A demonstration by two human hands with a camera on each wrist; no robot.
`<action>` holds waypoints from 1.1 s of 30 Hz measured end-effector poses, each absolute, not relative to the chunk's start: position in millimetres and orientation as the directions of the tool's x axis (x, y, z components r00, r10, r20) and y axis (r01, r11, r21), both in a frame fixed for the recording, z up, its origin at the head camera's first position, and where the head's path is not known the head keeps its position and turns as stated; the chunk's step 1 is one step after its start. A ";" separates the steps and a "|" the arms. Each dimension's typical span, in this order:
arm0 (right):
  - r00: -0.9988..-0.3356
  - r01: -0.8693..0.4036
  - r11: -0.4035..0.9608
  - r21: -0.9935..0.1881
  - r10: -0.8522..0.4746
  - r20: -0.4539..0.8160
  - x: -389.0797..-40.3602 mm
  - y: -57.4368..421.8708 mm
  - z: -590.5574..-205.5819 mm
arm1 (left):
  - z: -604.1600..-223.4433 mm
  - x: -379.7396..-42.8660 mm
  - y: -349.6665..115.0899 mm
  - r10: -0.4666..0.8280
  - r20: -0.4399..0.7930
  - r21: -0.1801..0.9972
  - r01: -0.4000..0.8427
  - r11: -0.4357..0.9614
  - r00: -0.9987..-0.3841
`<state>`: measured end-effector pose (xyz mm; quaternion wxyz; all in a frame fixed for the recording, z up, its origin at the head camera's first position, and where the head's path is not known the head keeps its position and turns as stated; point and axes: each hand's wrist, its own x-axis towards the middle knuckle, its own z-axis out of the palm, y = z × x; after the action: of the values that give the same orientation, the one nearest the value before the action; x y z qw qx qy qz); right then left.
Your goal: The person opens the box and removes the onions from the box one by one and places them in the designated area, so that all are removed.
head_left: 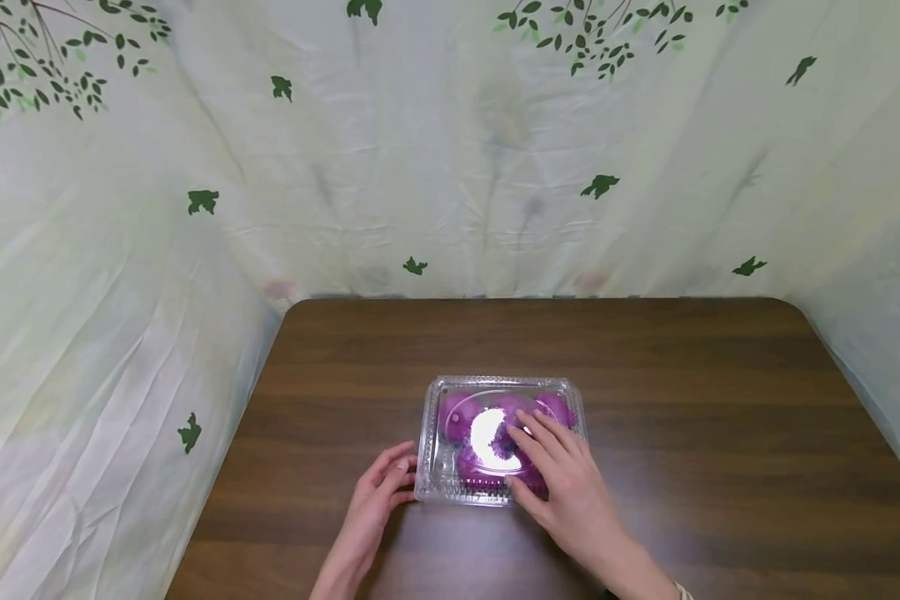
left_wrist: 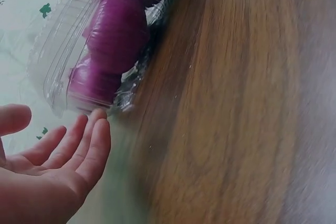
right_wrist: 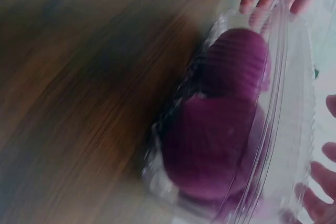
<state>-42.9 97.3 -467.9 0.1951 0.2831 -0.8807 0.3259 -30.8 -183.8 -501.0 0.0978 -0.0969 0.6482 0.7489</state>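
A clear plastic clamshell box (head_left: 444, 482) lies closed on the wooden table, holding several round purple things (head_left: 459, 419) with faint ridges. Beside its left wall is my left hand (head_left: 378, 492), fingers extended and loosely bent. In the left wrist view the fingertips (left_wrist: 100, 124) are right at the box's end, with the thumb standing apart. My right hand (head_left: 566, 483) lies over the right part of the lid with its fingers spread. Glare on the lid hides part of the contents. The right wrist view has the right fingers (right_wrist: 323, 177) along the lid side.
The brown wooden table (head_left: 690, 417) has rounded far corners. Behind it and at both sides hangs a pale cloth (head_left: 450, 167) printed with leaves and green birds. A light band (head_left: 682, 592) circles the right wrist.
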 end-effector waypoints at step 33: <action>-0.568 -0.823 0.483 -0.298 -0.697 0.437 -67.2 14.1 -466.7 | -516.1 -12.5 -181.5 0.149 -0.213 0.779 -0.260 -0.571 -0.965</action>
<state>-67.2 14.1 -466.7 0.1293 0.4464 -0.8515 0.2428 -12.5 -181.5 -516.1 0.1159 -0.0619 0.4485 0.8841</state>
